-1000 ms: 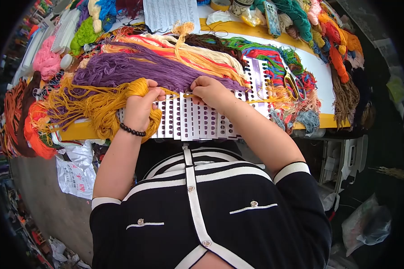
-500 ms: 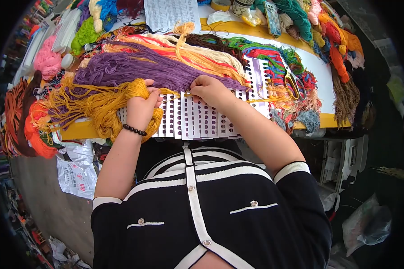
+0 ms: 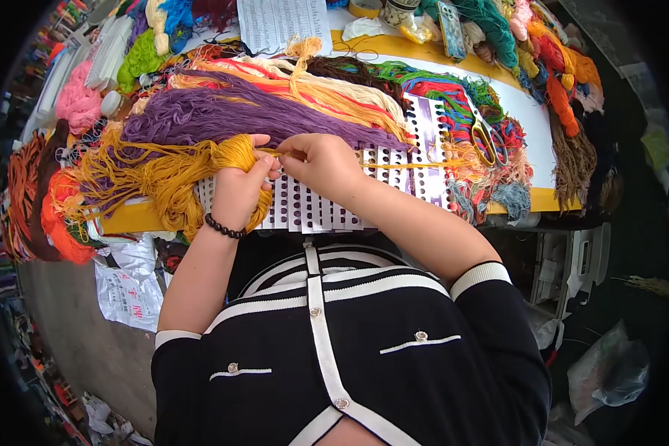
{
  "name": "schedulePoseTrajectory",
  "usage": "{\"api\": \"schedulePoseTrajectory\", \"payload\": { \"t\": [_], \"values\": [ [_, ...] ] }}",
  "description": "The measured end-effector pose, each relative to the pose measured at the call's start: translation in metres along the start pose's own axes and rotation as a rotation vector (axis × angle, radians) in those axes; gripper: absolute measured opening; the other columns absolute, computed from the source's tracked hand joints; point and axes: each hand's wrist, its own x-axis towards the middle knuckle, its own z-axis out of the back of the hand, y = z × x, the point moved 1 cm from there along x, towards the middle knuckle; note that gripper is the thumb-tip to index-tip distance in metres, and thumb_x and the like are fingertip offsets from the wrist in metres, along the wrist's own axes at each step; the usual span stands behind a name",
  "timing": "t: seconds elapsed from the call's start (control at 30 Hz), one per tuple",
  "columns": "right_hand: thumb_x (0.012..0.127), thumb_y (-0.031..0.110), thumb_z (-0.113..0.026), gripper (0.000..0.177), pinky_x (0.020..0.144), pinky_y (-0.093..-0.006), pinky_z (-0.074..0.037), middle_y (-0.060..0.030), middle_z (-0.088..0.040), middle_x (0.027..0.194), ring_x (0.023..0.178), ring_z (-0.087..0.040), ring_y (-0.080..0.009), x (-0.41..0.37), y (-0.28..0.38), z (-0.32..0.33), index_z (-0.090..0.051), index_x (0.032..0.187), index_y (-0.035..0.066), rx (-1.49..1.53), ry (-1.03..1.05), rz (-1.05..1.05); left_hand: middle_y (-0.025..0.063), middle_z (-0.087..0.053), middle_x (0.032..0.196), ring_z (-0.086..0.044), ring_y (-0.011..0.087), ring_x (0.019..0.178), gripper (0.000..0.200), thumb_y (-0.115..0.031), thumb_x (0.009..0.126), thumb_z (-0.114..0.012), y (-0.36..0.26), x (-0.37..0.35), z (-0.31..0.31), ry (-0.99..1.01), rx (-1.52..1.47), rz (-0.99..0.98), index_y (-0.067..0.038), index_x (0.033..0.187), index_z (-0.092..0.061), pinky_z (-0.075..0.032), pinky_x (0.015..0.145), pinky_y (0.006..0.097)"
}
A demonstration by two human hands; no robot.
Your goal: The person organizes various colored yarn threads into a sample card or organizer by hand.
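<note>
A thick hank of golden-yellow thread [image 3: 178, 175] is gripped in my left hand [image 3: 241, 184], its loops spilling to the left. My right hand [image 3: 321, 165] is pinched close beside the left fingertips, on a few yellow strands at the hank's end. From there a yellow strand runs right across the punched white cards [image 3: 327, 208], which have rows of dark holes. Directly behind the hands lies a bundle of purple thread [image 3: 193, 111]. The exact spot where the right fingertips meet the strands is partly hidden.
Scissors [image 3: 485, 137] lie right of the cards, on mixed threads. Orange, red and cream threads [image 3: 275, 85] lie behind the purple bundle. A printed sheet [image 3: 284, 26], a phone [image 3: 452, 31] and a tape roll [image 3: 364, 7] are at the back. Pink yarn [image 3: 79, 93] sits at left.
My right hand has moved left, up against my left hand's fingertips. A yellow strand now stretches across the cards to the right. My left hand still holds the hank.
</note>
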Motion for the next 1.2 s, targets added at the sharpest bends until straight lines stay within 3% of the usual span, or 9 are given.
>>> {"api": "schedulePoseTrajectory", "payload": {
  "t": [0.2, 0.37, 0.63, 0.73, 0.8, 0.83, 1.03, 1.1, 1.2],
  "values": [
    [0.079, 0.017, -0.064, 0.017, 0.061, -0.0246, -0.047, -0.0065, -0.065, 0.072, 0.062, -0.058, -0.0105, 0.005, -0.009, 0.004, -0.068, 0.087, 0.002, 0.199, 0.053, -0.130, 0.0040, -0.060, 0.082, -0.057, 0.0079, 0.070, 0.028, -0.004, 0.086, -0.052, 0.007, 0.004, 0.006, -0.044, -0.072, 0.023, -0.001, 0.114, -0.049, -0.045, 0.057, 0.0183],
    [0.081, 0.014, -0.063, 0.013, 0.054, -0.0211, -0.041, 0.0004, -0.060, 0.069, 0.060, -0.051, -0.0057, 0.002, -0.014, 0.011, -0.066, 0.084, 0.001, 0.689, 0.095, -0.440, 0.0038, -0.060, 0.080, -0.057, 0.0081, 0.070, 0.028, -0.006, 0.085, -0.052, 0.003, 0.003, 0.004, -0.069, -0.201, 0.095, 0.000, 0.113, -0.049, -0.042, 0.055, 0.0177],
    [0.081, 0.012, -0.062, 0.012, 0.055, -0.0205, -0.041, 0.0007, -0.060, 0.070, 0.062, -0.050, -0.0042, -0.019, -0.010, 0.003, -0.066, 0.086, 0.001, 0.534, 0.185, -0.316, 0.0076, -0.063, 0.091, -0.058, 0.0084, 0.074, 0.033, -0.011, 0.086, -0.054, 0.007, -0.001, -0.008, 0.021, -0.126, 0.105, -0.002, 0.117, -0.049, -0.040, 0.055, 0.0173],
    [0.084, 0.013, -0.057, 0.017, 0.062, -0.0223, -0.046, -0.0036, -0.063, 0.072, 0.067, -0.056, -0.0061, -0.026, -0.003, 0.012, -0.064, 0.095, 0.003, 0.204, 0.238, -0.151, 0.0099, -0.063, 0.097, -0.059, 0.0100, 0.082, 0.034, -0.010, 0.087, -0.050, 0.006, 0.000, -0.008, 0.050, -0.327, 0.234, -0.002, 0.120, -0.047, -0.043, 0.059, 0.0192],
    [0.086, 0.015, -0.053, 0.020, 0.061, -0.0223, -0.046, -0.0044, -0.063, 0.072, 0.065, -0.056, -0.0068, -0.025, -0.003, 0.024, -0.061, 0.101, 0.003, 0.216, 0.168, -0.225, 0.0105, -0.063, 0.100, -0.059, 0.0121, 0.089, 0.036, -0.008, 0.088, -0.047, 0.003, 0.001, -0.006, 0.128, -0.742, 0.268, -0.003, 0.123, -0.044, -0.045, 0.064, 0.0211],
    [0.088, 0.016, -0.049, 0.024, 0.060, -0.0222, -0.046, -0.0051, -0.063, 0.072, 0.063, -0.056, -0.0075, -0.023, -0.006, 0.030, -0.059, 0.107, 0.004, 0.228, 0.099, -0.300, 0.0105, -0.063, 0.100, -0.059, 0.0121, 0.089, 0.036, -0.008, 0.088, -0.047, 0.000, 0.002, -0.006, 0.131, -0.742, 0.269, -0.003, 0.123, -0.044, -0.045, 0.064, 0.0211],
    [0.088, 0.011, -0.045, 0.029, 0.049, -0.0199, -0.036, -0.0055, -0.061, 0.072, 0.058, -0.051, -0.0065, -0.006, -0.021, 0.048, -0.049, 0.115, 0.001, 0.636, 0.101, -0.515, 0.0112, -0.059, 0.115, -0.060, 0.0119, 0.086, 0.051, -0.002, 0.085, -0.046, 0.000, 0.007, -0.023, 0.259, -0.148, 0.125, -0.005, 0.134, -0.034, -0.045, 0.064, 0.0199],
    [0.087, 0.011, -0.045, 0.027, 0.051, -0.0198, -0.038, -0.0051, -0.060, 0.073, 0.059, -0.052, -0.0074, -0.007, -0.016, 0.046, -0.050, 0.112, 0.003, 0.717, 0.136, -0.495, 0.0069, -0.060, 0.108, -0.057, 0.0086, 0.081, 0.057, -0.002, 0.081, -0.052, 0.003, 0.010, -0.031, 0.271, -0.087, 0.150, -0.005, 0.135, -0.035, -0.043, 0.061, 0.0192],
    [0.086, 0.011, -0.048, 0.024, 0.057, -0.0220, -0.043, -0.0064, -0.061, 0.075, 0.063, -0.056, -0.0095, -0.003, -0.024, 0.038, -0.051, 0.108, 0.003, 0.467, 0.190, -0.478, -0.0021, -0.048, 0.078, -0.047, 0.0059, 0.066, 0.054, 0.002, 0.070, -0.062, 0.012, 0.020, -0.025, 0.207, 0.267, -0.199, -0.004, 0.123, -0.051, -0.039, 0.058, 0.0195]
  ]
}}
